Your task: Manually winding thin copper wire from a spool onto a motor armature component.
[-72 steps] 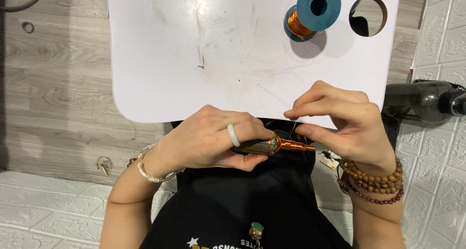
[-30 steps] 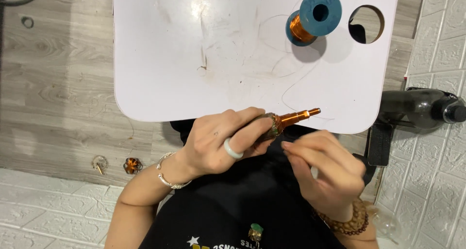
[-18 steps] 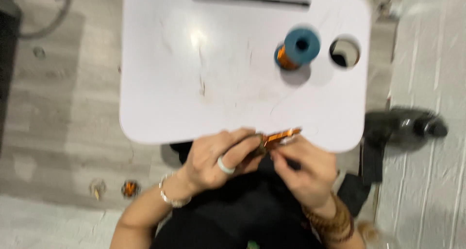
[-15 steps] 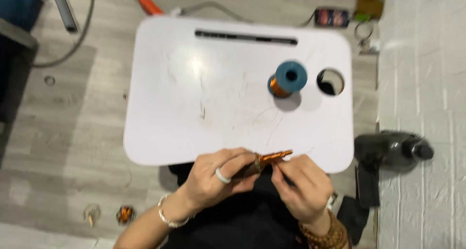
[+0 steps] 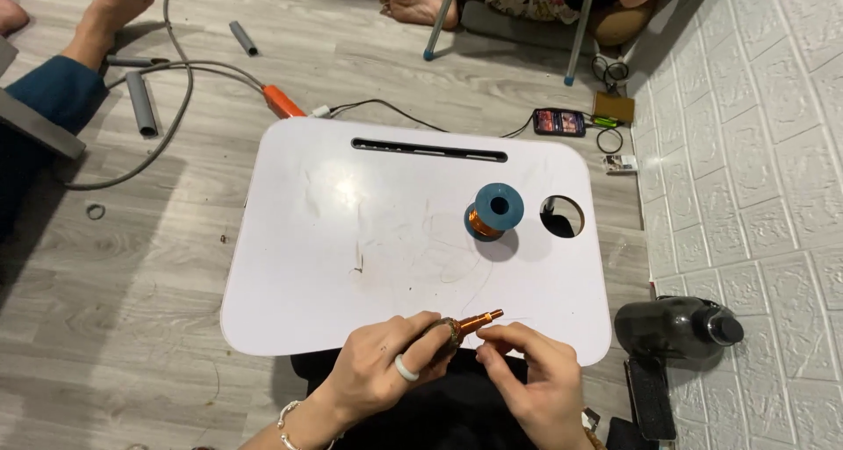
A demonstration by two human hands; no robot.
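White lap table (image 5: 351,239) — both hands (image 5: 386,367) grip copper-wound rotor (image 5: 470,324).

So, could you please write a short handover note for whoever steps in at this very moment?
Left hand: closed around a small copper-wound part, its tip pointing right over the near edge of the white lap table.
Right hand: fingertips pinched just below the part's tip; I cannot see a wire between them.
Blue spool of copper wire stands on the table beside the round hole.
Dark bottle lies on the floor to the right.
Done: copper turns already on the part.
Left: cannot tell how much winding remains.
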